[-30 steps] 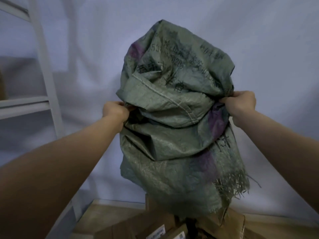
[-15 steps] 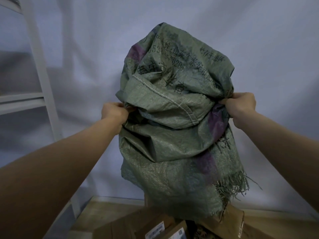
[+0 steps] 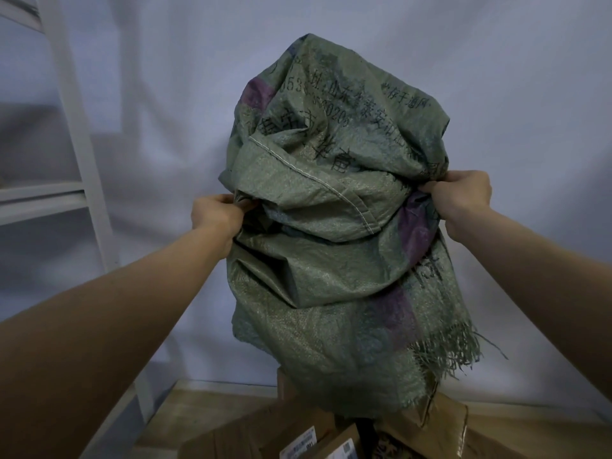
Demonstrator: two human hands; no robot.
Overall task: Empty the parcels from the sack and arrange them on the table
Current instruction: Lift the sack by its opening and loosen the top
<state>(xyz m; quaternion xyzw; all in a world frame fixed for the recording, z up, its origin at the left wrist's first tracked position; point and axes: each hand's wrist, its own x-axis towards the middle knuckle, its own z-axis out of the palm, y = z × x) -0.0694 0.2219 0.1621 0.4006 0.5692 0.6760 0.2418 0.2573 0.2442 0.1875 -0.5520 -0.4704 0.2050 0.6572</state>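
Below my hands I see a wooden table, its pale surface showing at the bottom of the view. Brown cardboard parcels lie piled on it beneath my left hand, two of them showing white barcode labels. Another crumpled brown parcel sits lower down under my right hand, touching that pile.

Single head-worn view, facing forward and slightly down, close on the raised sack.
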